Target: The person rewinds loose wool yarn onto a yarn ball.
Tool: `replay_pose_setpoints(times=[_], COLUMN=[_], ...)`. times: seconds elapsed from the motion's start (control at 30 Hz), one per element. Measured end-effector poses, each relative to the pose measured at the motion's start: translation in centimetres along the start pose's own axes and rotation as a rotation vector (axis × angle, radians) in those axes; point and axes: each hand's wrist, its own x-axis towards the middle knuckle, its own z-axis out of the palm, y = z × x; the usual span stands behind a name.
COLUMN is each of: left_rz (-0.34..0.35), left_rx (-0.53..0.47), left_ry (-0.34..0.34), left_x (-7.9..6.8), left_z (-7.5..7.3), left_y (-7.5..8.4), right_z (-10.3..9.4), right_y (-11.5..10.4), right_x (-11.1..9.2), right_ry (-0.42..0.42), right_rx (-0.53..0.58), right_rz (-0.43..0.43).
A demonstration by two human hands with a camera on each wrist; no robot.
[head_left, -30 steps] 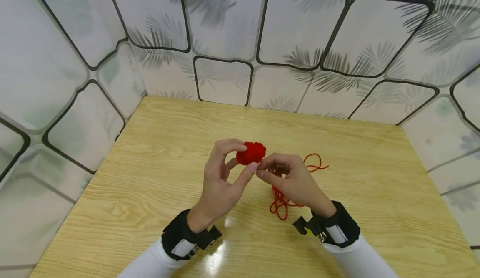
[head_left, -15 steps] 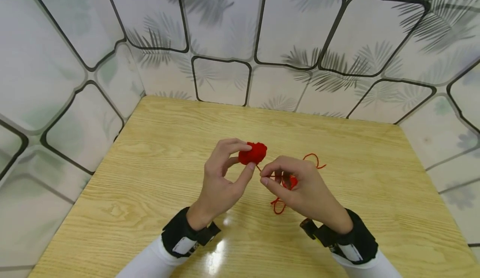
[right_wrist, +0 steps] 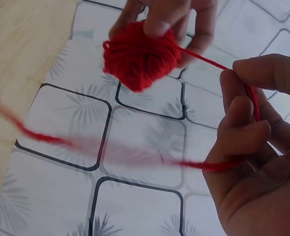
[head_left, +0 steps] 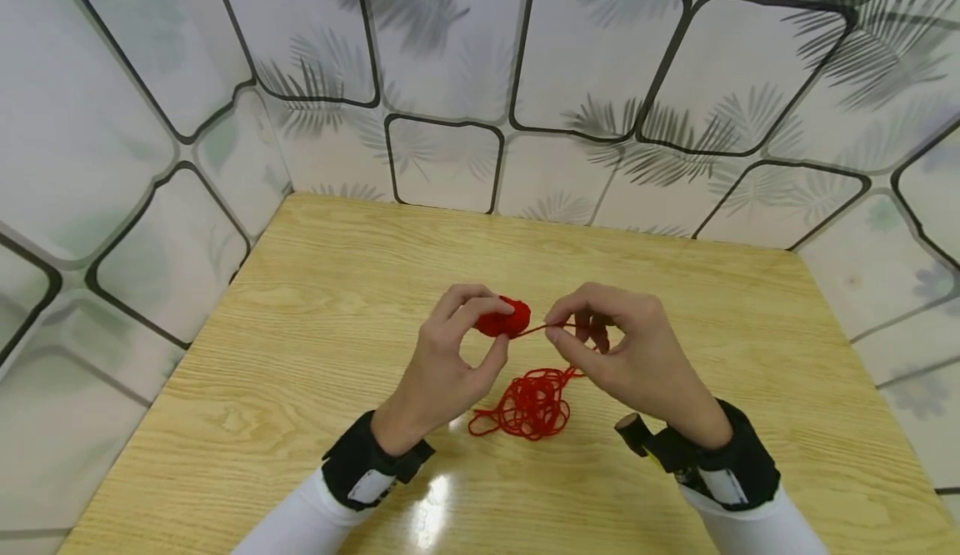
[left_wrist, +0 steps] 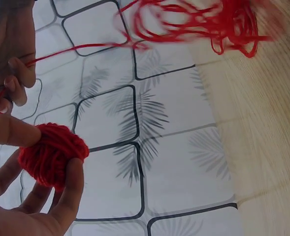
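Observation:
My left hand (head_left: 459,351) grips a small ball of red yarn (right_wrist: 141,56) between thumb and fingers, raised over the table. To its right, my right hand (head_left: 626,342) pinches the yarn strand (right_wrist: 204,57) between thumb and forefinger; the strand runs taut from the ball and then passes through the curled lower fingers. In the right wrist view the trailing strand (right_wrist: 41,137) leaves that hand, partly blurred. A loose tangle of red yarn (head_left: 534,405) shows below the hands in the head view, and in the left wrist view this tangle (left_wrist: 184,22) is blurred.
The hands work over a light wood-grain table (head_left: 337,272). Behind it and along its left and right sides stand pale walls (head_left: 450,55) with dark outlined shapes and leaf prints. Each wrist wears a black strap (head_left: 367,463) with a small camera.
My right hand has drawn away to the right, and a length of strand now stretches between the hands. The yarn tangle has shifted left and shows more fully. The ball has tilted in the left hand.

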Motion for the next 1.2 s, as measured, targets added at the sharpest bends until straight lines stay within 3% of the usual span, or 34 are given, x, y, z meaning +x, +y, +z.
replay_pose_setpoints(times=[0.2,0.43,0.67,0.83,0.97,1.07,1.2], left_rz=[-0.066,-0.157,-0.199,-0.155,-0.086,-0.039,0.021], left_rx=[-0.067,-0.349,-0.566,-0.736,-0.882,-0.979,-1.049], left_ry=[-0.132,-0.293,-0.388,-0.407,-0.388,-0.325,-0.183], left_x=[-0.1,0.9,1.5,1.4,1.4,1.6,2.3], left_z=[-0.6,-1.8,-2.8,-2.8,-2.5,-2.3,-2.4], left_y=[0.0,2.3,4.0,4.3,4.3,4.5,4.7], right_z=[-1.4,-2.9,-4.6,-5.3,-5.1,-4.4,-3.2], right_y=[-0.3,-0.9,0.9,3.2,4.6,5.4,6.4], right_x=[0.9,2.4,3.0,2.9,2.6,2.3,1.5], right_ry=[0.060,0.166,0.239,0.280,0.254,0.229,0.200], right_rx=[-0.001,0.021,0.039,0.111,0.162,0.171,0.195], right_rz=[0.046,0.075,0.120,0.199,0.236,0.269,0.286])
